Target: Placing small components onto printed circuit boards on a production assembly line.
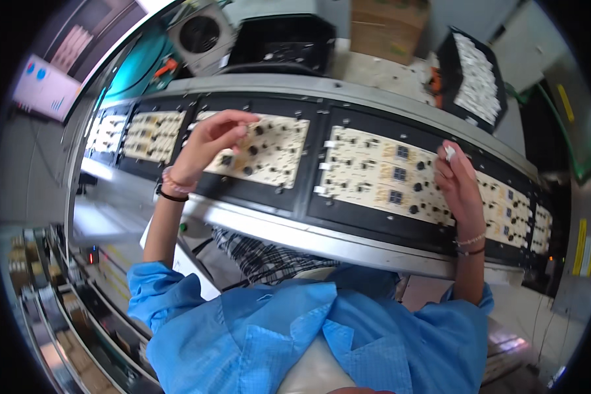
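We reach both bare forearms forward from rolled blue sleeves, our left hand (211,139) pinching its fingertips (wrist banded), our right hand (458,180) curled, palm down.

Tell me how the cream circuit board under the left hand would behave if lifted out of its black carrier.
The cream circuit board looks flat and thin, so probably stiff and light. Its small black parts stand upright, so likely fragile if gripped from above. The left hand hovers at its edge; the black carrier frames it closely, so it may stick when lifted.

left circuit board (269,151): cream, black parts, flat in black carrier, under left hand (213,138) | right circuit board (381,174): cream, flat, right hand (458,180) resting at its edge, pinching small white part (449,152)
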A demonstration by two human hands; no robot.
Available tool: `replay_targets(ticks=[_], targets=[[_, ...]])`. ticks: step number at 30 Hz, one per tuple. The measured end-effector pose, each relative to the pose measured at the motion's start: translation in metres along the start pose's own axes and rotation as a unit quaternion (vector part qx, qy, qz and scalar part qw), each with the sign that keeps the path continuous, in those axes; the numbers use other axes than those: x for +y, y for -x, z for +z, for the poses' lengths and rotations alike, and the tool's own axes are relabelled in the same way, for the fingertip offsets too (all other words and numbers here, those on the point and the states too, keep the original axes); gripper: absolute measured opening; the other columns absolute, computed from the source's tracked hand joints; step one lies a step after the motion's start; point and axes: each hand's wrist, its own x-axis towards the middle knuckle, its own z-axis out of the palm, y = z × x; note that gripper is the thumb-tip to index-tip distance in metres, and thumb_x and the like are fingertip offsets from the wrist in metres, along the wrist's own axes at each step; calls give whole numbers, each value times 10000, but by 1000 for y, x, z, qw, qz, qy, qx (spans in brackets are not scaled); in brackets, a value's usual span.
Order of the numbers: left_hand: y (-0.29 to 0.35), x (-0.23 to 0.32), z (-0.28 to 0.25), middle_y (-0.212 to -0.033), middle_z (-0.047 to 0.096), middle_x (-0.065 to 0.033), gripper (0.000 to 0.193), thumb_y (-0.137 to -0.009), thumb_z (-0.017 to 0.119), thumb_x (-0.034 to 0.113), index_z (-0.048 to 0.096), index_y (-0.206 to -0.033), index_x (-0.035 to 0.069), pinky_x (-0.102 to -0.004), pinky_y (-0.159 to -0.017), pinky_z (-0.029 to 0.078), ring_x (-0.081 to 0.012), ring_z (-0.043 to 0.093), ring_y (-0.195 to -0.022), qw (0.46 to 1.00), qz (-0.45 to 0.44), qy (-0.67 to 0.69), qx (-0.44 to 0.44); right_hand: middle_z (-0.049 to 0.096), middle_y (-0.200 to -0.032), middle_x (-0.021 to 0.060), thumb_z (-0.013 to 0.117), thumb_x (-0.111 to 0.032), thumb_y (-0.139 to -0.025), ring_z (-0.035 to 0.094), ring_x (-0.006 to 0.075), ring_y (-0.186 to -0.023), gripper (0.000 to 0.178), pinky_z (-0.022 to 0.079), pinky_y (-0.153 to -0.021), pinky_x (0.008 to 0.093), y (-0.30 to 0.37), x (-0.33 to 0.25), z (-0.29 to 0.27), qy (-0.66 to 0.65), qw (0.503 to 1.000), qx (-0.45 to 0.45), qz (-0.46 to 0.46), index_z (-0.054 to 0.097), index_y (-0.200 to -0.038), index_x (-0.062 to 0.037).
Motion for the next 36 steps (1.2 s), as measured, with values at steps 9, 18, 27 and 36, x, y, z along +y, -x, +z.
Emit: replay_targets(ticks=[9,18,27,36], targets=[[75,-56,29,-901,649,-62,97,-840,699,25,644,-914,-5,-197,-591,503,-92,625,-715,990,91,-99,38,469,-681,-75,660,-117,-891,381,-10,-591,120,304,-529,162,-40,35,127,474,879,-53,-17,659,-985,-43],[105,-87,44,-957,632,-91,152,-788,715,-49,654,-920,-8,-204,-720,491,-110,607,-818,962,165,88,199,522,-824,43,698,-206,-833,533,172,-682,163,430,-622,301,-110,87,167,728,661,-102,-154,627,-902,-76],[121,-98,42,-977,627,-105,173,-788,701,-82,634,-932,-13,-205,-640,450,-102,576,-756,944,193,118,239,528,-804,69,698,-173,-811,560,253,-738,164,443,-666,357,-116,90,180,801,547,-142,-196,584,-842,-59],[122,-96,38,-937,609,-121,155,-790,670,-93,596,-905,-19,-200,-653,451,-102,561,-731,947,210,65,235,535,-807,93,690,-112,-801,565,298,-751,166,442,-672,384,-127,89,186,795,571,-168,-113,545,-802,-34]])
